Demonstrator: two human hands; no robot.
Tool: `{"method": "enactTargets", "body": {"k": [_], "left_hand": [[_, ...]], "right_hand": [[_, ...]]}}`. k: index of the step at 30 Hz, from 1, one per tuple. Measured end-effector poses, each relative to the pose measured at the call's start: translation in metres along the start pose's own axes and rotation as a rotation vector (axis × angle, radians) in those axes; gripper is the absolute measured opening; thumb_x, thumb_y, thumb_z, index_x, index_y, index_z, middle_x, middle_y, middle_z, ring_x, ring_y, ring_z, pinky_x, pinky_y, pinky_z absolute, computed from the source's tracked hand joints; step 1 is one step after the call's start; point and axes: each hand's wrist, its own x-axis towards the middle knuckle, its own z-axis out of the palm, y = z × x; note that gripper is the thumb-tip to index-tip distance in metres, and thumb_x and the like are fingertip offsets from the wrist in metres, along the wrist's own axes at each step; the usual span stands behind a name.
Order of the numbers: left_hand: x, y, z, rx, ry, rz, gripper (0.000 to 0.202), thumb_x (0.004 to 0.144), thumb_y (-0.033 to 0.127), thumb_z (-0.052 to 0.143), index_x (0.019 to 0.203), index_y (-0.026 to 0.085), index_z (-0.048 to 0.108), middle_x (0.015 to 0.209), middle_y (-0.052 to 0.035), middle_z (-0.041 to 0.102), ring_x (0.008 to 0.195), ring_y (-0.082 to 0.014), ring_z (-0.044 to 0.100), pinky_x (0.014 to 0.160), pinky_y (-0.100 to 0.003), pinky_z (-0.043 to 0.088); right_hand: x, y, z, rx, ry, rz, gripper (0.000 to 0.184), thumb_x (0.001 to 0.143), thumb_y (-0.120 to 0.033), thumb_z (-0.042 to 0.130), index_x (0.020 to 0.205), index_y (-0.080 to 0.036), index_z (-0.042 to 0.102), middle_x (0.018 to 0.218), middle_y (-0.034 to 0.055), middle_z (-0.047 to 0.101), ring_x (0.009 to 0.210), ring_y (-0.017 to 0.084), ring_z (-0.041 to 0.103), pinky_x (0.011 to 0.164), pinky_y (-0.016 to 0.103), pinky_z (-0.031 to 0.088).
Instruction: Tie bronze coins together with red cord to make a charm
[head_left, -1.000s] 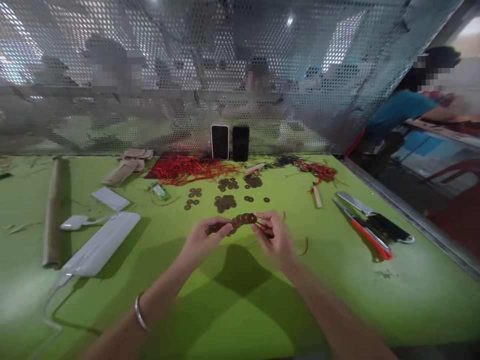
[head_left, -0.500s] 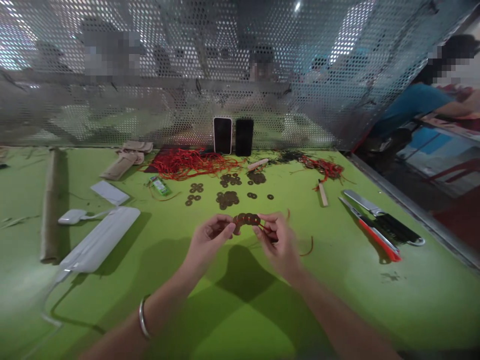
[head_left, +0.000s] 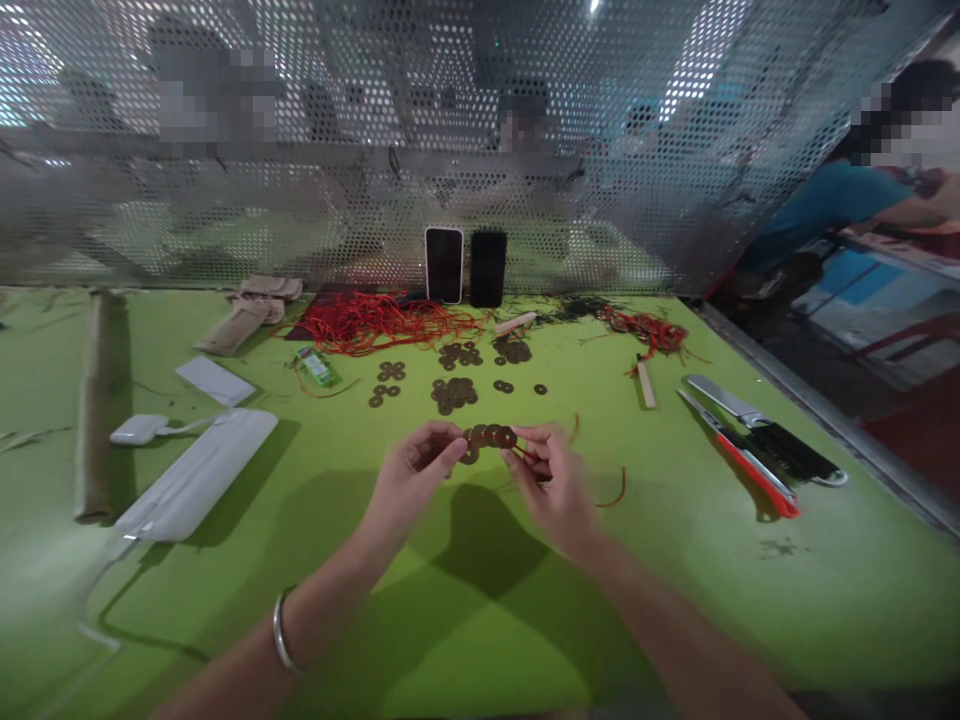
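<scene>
Between my two hands, above the green table, stretches a string of holed coins (head_left: 491, 436), dark brass discs overlapping in a row on red cord. My left hand (head_left: 420, 465) pinches the left end of the row between thumb and fingers. At the right end, my right hand (head_left: 551, 475) is closed on the last coin and the red cord (head_left: 526, 454). A loose tail of cord trails out past the right hand onto the table. Beyond the hands lie a pile of coins (head_left: 454, 394) and smaller groups of loose coins (head_left: 390, 372).
Two phones (head_left: 445, 265) lean on the perforated metal screen. Red cords (head_left: 375, 322) heap at the back. A white power strip (head_left: 199, 475) and a rolled mat (head_left: 93, 410) lie left; scissors (head_left: 739, 455) with red and black handles lie right. A person in blue (head_left: 840, 205) sits beyond.
Both hands keep their hold on the coin string. The coins at its left end hang slightly differently, and the whole view has shifted a little.
</scene>
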Motion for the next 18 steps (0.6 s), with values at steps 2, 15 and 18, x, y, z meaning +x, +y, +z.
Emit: {"method": "enactTargets", "body": {"k": [2, 15, 18], "left_hand": [[-0.0009, -0.0021, 0.0006, -0.027, 0.012, -0.008, 0.024, 0.077, 0.036, 0.065, 0.091, 0.016, 0.063, 0.078, -0.0026, 0.066, 0.063, -0.0092, 0.053, 0.056, -0.019, 0.040], [-0.0016, 0.0051, 0.0037, 0.060, -0.058, 0.001, 0.032, 0.078, 0.035, 0.064, 0.105, 0.019, 0.062, 0.089, -0.0054, 0.069, 0.079, -0.0157, 0.064, 0.074, -0.028, 0.051], [0.0000, 0.0006, 0.0019, 0.019, -0.065, -0.004, 0.026, 0.077, 0.035, 0.066, 0.095, 0.017, 0.065, 0.081, -0.0044, 0.070, 0.072, -0.0150, 0.065, 0.072, -0.029, 0.052]], "right_hand": [[-0.0006, 0.0001, 0.0014, -0.011, 0.014, -0.008, 0.016, 0.090, -0.025, 0.052, 0.103, -0.019, 0.045, 0.059, -0.0040, 0.048, 0.047, 0.008, 0.046, 0.037, 0.018, 0.035], [-0.0011, 0.0023, 0.0019, -0.003, -0.026, 0.034, 0.017, 0.090, -0.030, 0.051, 0.103, -0.019, 0.046, 0.062, -0.0013, 0.054, 0.049, 0.010, 0.050, 0.037, 0.021, 0.040], [-0.0019, 0.0029, 0.0027, 0.007, -0.073, 0.053, 0.018, 0.090, -0.032, 0.050, 0.103, -0.019, 0.047, 0.064, 0.0007, 0.056, 0.050, 0.012, 0.053, 0.037, 0.022, 0.042]]}}
